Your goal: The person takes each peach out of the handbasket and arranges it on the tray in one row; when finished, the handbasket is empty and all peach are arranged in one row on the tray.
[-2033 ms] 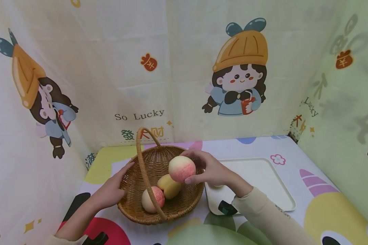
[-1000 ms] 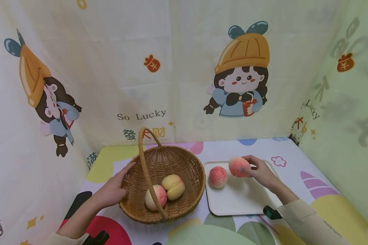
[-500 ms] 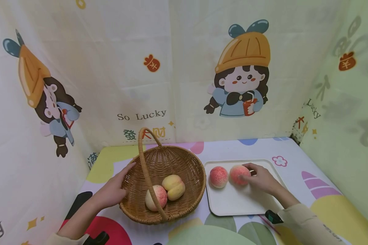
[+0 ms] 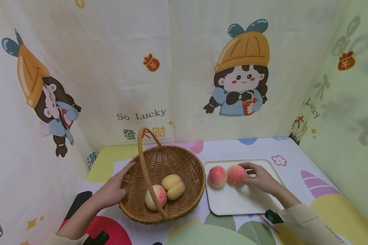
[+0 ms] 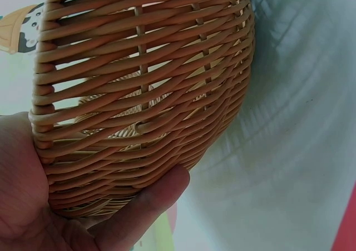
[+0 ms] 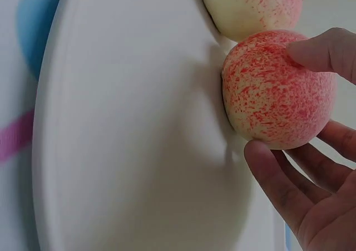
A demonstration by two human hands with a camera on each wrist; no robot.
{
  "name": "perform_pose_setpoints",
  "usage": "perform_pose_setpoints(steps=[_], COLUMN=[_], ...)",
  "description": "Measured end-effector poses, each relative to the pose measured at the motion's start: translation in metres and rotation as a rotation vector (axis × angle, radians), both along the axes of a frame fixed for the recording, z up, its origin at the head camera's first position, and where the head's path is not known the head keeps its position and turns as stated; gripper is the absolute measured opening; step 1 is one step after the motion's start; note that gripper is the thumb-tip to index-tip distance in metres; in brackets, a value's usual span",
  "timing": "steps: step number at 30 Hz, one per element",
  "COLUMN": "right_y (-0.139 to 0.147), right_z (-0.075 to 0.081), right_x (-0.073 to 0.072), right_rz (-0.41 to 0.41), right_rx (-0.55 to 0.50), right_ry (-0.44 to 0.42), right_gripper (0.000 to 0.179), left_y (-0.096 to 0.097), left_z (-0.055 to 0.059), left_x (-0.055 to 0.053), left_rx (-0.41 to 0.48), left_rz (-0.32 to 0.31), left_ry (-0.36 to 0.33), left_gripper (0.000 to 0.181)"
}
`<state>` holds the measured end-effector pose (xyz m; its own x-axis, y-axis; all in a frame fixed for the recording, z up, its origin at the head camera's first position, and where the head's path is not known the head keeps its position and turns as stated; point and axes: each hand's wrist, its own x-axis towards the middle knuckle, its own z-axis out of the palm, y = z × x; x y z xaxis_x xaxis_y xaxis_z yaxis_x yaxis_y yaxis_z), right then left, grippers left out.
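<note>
My left hand (image 4: pixel 111 190) holds the left rim of a brown wicker basket (image 4: pixel 193 170). In the left wrist view one finger (image 5: pixel 150 203) lies along the outside of the weave; the thumb's tip is hidden. Inside the basket sit a pink-and-cream peach (image 4: pixel 151 200) and a yellow peach (image 4: pixel 173 187). On the white tray (image 4: pixel 242 204) my right hand (image 4: pixel 260 177) holds a pink peach (image 4: pixel 236 174) between thumb and fingertips. That peach rests on the tray, beside another red-and-cream peach (image 4: pixel 217 176).
The basket's arched handle (image 4: pixel 144 163) rises above its left part. Patterned cloth (image 4: pixel 187 68) hangs upright behind the table and on both sides. The tray stands right of the basket, its low rim close to it.
My right hand has carried its peach from above the basket to the tray, lowered it, and slid it slightly left toward the other one. My left hand stays at the basket.
</note>
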<state>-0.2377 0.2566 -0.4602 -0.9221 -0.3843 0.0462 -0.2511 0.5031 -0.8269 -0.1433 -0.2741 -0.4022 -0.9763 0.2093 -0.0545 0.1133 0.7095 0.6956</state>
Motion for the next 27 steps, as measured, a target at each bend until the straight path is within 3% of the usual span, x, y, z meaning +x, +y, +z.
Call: perform_pose_setpoints(steps=[6, 12, 21, 27], right_y=[-0.006, -0.034, -0.107, -0.156], right_z=[0.005, 0.037, 0.088, 0.101], right_x=[-0.001, -0.006, -0.009, -0.008], right_rz=[-0.015, -0.036, 0.125, 0.253], right_rx=[0.076, 0.059, -0.147, -0.188], right_ry=[0.044, 0.129, 0.151, 0.1], right_gripper=[0.065, 0.075, 0.08, 0.083], left_y=[0.001, 0.0, 0.0, 0.002], left_z=[0.0, 0.0, 0.0, 0.0], left_x=[-0.001, -0.001, -0.001, 0.0], left_rx=[0.012, 0.003, 0.008, 0.029], left_rz=[-0.005, -0.003, -0.011, 0.007], left_ry=[-0.003, 0.001, 0.006, -0.02], left_gripper=[0.095, 0.095, 0.094, 0.094])
